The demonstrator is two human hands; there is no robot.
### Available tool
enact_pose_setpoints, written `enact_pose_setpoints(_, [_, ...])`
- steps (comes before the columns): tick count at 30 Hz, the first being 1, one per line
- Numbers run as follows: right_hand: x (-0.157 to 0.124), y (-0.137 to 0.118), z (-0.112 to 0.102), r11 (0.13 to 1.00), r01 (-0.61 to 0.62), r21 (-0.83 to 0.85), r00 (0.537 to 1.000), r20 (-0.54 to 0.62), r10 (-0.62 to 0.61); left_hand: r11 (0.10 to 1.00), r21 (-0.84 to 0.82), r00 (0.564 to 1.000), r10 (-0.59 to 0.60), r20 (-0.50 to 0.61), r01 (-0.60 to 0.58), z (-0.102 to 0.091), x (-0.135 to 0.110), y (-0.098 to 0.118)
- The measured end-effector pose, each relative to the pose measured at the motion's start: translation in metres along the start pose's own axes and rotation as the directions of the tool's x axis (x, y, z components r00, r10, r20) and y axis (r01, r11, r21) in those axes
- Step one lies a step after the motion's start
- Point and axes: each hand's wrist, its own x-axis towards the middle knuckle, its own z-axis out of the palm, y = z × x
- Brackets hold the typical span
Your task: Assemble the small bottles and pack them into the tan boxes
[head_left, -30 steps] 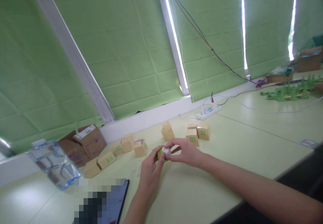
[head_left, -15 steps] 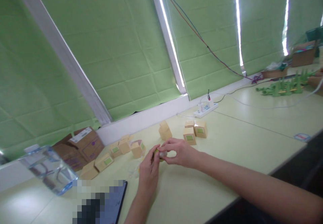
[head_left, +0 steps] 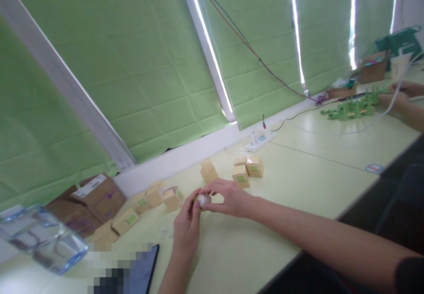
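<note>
My left hand (head_left: 187, 224) is closed around a small object with a yellowish-green edge, mostly hidden by the fingers. The thumb and fingers of my right hand (head_left: 229, 197) pinch a small white rounded piece (head_left: 205, 200) at the same spot, so both hands meet over the table. Whether the white and greenish parts are joined cannot be made out. Just beyond the hands stands a small tan carton (head_left: 208, 171). Another small carton with a green label (head_left: 172, 199) is to the left of them.
Several more tan cartons stand in groups, one at right (head_left: 241, 177), others at left (head_left: 126, 221). A large clear water bottle (head_left: 49, 241), a brown cardboard box (head_left: 99, 197), a tablet (head_left: 144, 269), a power strip (head_left: 261, 141) and green plastic parts (head_left: 353, 108) near another person's hands (head_left: 397, 102) are on the table.
The view has swung slightly to the right, bringing the other person's hands into sight. More of the white piece now shows between my hands, which stay together.
</note>
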Motion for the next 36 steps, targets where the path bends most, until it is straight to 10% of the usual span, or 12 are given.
enact_pose_setpoints(25, [-0.002,0.003,0.007,0.968,0.158,-0.194,0.985,0.099,-0.141,0.961,-0.214,0.983,-0.157,0.094,0.174,0.003,0.0,0.001])
enact_pose_setpoints(36, [0.001,0.003,0.0,0.979,-0.126,0.161,0.99,-0.038,0.134,0.806,-0.535,0.959,-0.14,0.246,0.254,0.0,0.001,0.011])
